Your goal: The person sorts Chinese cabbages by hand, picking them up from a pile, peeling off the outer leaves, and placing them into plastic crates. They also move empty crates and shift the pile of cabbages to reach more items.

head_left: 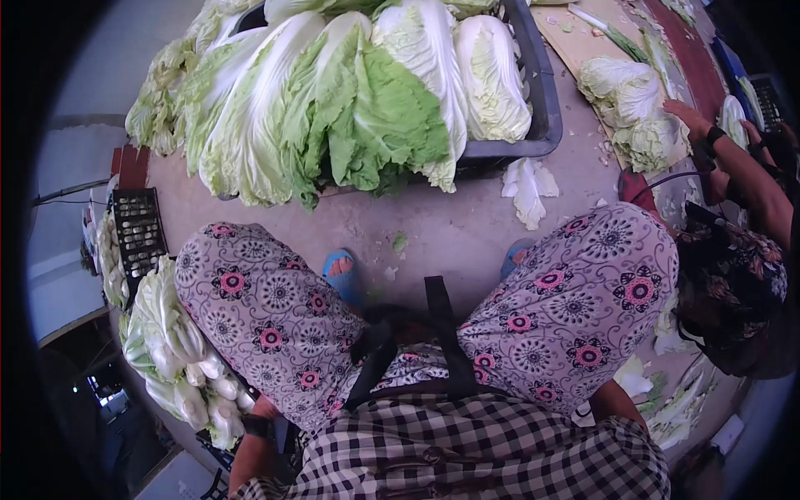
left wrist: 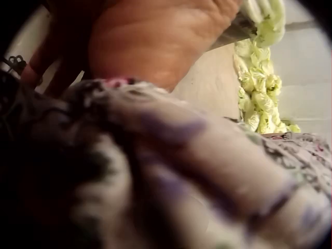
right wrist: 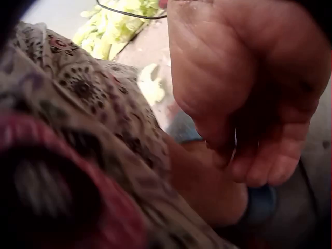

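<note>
My left hand [head_left: 265,407] hangs beside my left thigh, largely hidden by the patterned trousers [head_left: 275,317]. Its palm [left wrist: 155,41] fills the top of the left wrist view, with dim, loosely hanging fingers and nothing visible in them. The right hand [right wrist: 244,67] hangs low near a foot in a blue slipper [right wrist: 261,205]. Its fingers are loosely bent and hold nothing; in the head view the thigh hides this hand. Chinese cabbages [head_left: 492,79] fill a dark crate [head_left: 546,92] in front of my knees, and large green leaves [head_left: 383,117] hang over its near edge.
More cabbages [head_left: 171,333] are piled at the left, near a black crate [head_left: 137,221]. At the right, another person's hand [head_left: 687,117] touches a cabbage [head_left: 625,92] on a board. Loose leaves [head_left: 529,190] lie on the floor [head_left: 433,225].
</note>
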Motion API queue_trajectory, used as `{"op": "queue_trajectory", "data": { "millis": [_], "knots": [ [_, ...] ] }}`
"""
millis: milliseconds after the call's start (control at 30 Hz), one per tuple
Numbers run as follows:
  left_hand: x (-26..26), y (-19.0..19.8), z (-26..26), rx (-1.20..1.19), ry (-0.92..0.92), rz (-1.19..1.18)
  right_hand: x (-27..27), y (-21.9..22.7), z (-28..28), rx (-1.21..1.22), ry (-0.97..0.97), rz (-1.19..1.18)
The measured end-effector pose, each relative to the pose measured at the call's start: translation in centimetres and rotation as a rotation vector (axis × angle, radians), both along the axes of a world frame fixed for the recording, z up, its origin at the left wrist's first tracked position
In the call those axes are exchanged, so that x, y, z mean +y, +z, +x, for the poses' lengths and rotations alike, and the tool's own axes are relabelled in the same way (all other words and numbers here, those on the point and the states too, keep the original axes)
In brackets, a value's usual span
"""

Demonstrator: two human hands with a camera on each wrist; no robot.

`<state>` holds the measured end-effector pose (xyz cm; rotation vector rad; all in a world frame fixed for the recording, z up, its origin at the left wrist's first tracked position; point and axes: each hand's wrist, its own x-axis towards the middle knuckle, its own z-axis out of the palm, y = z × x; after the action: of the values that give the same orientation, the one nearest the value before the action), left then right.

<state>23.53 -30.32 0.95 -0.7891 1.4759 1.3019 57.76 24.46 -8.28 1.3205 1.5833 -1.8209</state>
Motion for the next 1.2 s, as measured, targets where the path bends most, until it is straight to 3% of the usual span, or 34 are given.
{"op": "queue_trajectory", "data": {
  "millis": [100, 267, 733, 900, 1200],
  "knots": [
    [0.3, -2.2, 3.4, -0.097, 0.028, -0.025, -1.2, 1.2, 1.1, -0.069, 0.059, 0.016],
    [0.5, -2.6, 4.2, -0.131, 0.022, -0.078, -2.8, 2.2, 1.5, -0.147, 0.126, 0.021],
    [-0.2, 1.2, 1.7, -0.148, 0.072, -0.291, -1.9, 3.0, -3.4, -0.261, 0.317, -0.041],
    [-3.3, 1.1, 7.2, -0.131, 0.103, -0.262, -3.0, 4.3, -2.5, -0.223, 0.377, 0.013],
    [-3.4, -1.2, 12.9, -0.056, 0.074, -0.184, -2.4, 3.4, -1.4, -0.097, 0.426, 0.076]
  ]
}}
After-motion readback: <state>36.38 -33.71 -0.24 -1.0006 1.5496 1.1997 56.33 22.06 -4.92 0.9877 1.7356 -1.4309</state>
